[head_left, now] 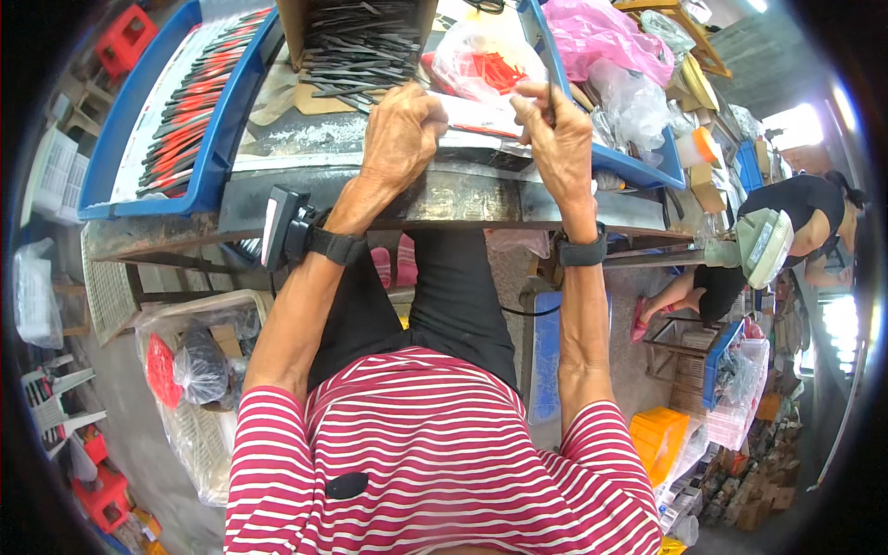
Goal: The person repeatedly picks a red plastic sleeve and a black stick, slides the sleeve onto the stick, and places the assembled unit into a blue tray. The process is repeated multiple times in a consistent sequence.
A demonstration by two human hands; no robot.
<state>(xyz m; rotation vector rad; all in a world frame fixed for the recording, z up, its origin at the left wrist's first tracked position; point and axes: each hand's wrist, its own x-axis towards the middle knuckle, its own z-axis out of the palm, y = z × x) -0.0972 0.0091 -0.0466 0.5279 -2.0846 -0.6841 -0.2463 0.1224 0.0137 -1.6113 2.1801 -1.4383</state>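
Note:
My left hand (404,131) is closed over the front of the workbench, its fingers curled inward; whatever it may hold is hidden. To its right, my right hand (558,139) pinches a thin dark stick-like piece (552,92) that points upward. Between the hands lies a white sheet with a red edge (483,118). Beyond it, a clear plastic bag (472,51) contains small red pieces (498,72). A cardboard box (293,32) behind my left hand spills many slim black pieces (356,60) toward me.
A blue tray (205,176) on the left holds a long row of red-and-black pieces (199,106). Another blue tray (638,166), with plastic bags, stands right. A pink bag (606,37) lies behind it. Another person (795,217) bends over at far right.

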